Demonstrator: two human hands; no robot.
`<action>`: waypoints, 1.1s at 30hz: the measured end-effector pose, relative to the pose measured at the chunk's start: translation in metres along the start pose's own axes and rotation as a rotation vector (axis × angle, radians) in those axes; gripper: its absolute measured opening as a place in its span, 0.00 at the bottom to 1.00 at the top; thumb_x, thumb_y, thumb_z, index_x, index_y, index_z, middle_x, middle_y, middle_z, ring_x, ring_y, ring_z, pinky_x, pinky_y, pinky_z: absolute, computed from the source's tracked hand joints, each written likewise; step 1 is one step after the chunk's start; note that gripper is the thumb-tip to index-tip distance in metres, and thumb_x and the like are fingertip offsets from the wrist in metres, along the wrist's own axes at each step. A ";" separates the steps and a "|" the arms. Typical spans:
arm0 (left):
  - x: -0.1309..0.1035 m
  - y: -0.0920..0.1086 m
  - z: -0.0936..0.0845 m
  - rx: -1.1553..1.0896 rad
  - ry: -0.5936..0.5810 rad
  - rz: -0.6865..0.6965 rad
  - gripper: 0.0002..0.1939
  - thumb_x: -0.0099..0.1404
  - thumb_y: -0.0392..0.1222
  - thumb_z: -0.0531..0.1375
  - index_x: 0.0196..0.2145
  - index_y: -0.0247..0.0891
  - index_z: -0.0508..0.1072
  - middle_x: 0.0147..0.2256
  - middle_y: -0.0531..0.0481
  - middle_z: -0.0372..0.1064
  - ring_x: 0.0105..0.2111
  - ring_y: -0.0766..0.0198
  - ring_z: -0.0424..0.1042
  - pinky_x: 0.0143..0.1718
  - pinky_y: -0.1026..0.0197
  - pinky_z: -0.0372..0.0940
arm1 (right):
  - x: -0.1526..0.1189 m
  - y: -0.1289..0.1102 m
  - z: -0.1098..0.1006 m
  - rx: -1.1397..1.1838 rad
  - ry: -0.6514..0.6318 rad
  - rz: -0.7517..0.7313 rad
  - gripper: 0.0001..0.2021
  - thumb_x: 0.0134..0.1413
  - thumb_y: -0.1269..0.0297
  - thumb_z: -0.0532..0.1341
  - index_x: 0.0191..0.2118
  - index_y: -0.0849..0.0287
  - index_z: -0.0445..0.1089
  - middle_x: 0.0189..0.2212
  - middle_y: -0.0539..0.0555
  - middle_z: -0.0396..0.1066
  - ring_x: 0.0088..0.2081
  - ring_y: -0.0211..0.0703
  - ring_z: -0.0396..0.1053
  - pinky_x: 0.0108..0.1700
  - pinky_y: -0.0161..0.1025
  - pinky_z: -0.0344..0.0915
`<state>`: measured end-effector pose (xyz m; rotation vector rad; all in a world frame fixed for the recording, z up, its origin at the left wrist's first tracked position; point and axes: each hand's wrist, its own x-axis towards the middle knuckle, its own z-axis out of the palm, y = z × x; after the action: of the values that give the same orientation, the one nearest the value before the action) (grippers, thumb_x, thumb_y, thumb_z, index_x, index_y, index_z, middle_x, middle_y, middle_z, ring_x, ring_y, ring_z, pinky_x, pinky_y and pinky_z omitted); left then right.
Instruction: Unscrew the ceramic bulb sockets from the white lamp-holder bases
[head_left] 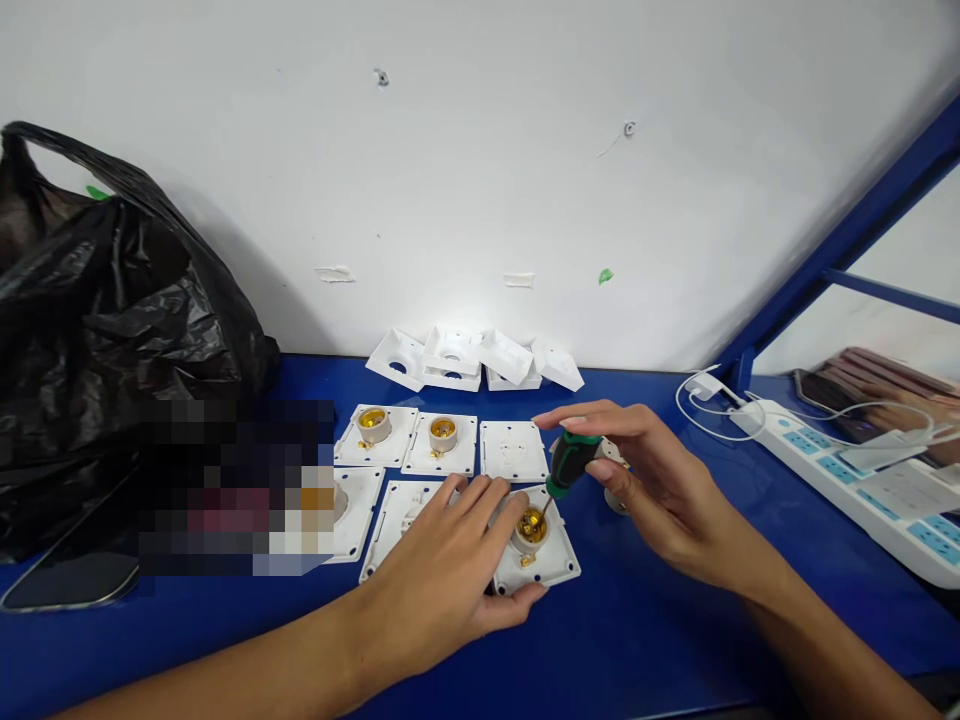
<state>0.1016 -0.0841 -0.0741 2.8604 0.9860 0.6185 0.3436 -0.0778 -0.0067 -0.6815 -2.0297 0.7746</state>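
Note:
My right hand (pixel 660 485) grips a short screwdriver (pixel 571 462) with a green and black handle between fingertips and thumb. The shaft tilts down into the brass-lined cup of a lamp holder (pixel 531 530) fixed on a square white base plate (pixel 553 570). On that plate, my left hand (pixel 442 575) holds on, fingers against the cup's left side and thumb at the front edge. Partly under the left hand lies another white plate (pixel 381 535). Behind are two plates with lamp holders (pixel 374 423) (pixel 442 434) and one bare plate (pixel 514 450).
Several white square covers (pixel 454 350) lie by the wall. A loose round lamp holder (pixel 619 490) sits behind my right hand. A black plastic bag (pixel 112 300) and a phone (pixel 71 575) are left; a power strip (pixel 847 480) with white cables runs along the right. A blurred patch hides the left part.

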 end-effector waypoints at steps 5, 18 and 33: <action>0.000 0.000 -0.001 -0.011 -0.025 -0.007 0.30 0.67 0.53 0.70 0.58 0.34 0.67 0.52 0.38 0.73 0.53 0.41 0.74 0.57 0.38 0.66 | 0.003 0.007 0.007 0.040 0.185 -0.154 0.22 0.63 0.74 0.71 0.58 0.46 0.74 0.48 0.53 0.75 0.52 0.47 0.73 0.51 0.46 0.72; -0.001 -0.001 0.001 -0.008 -0.003 -0.003 0.29 0.67 0.53 0.70 0.57 0.35 0.68 0.51 0.40 0.73 0.52 0.42 0.74 0.58 0.37 0.65 | 0.007 0.006 0.004 0.186 0.136 -0.009 0.11 0.71 0.68 0.64 0.53 0.47 0.78 0.49 0.55 0.74 0.53 0.45 0.73 0.53 0.45 0.75; 0.001 0.000 -0.002 -0.018 0.004 0.003 0.25 0.70 0.54 0.67 0.56 0.35 0.69 0.51 0.40 0.73 0.51 0.43 0.74 0.58 0.41 0.64 | 0.009 0.012 -0.001 0.456 0.130 0.023 0.07 0.65 0.68 0.71 0.44 0.49 0.76 0.45 0.51 0.79 0.51 0.42 0.77 0.50 0.40 0.76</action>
<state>0.1016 -0.0834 -0.0719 2.8467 0.9716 0.6304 0.3416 -0.0630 -0.0106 -0.4772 -1.6490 1.1286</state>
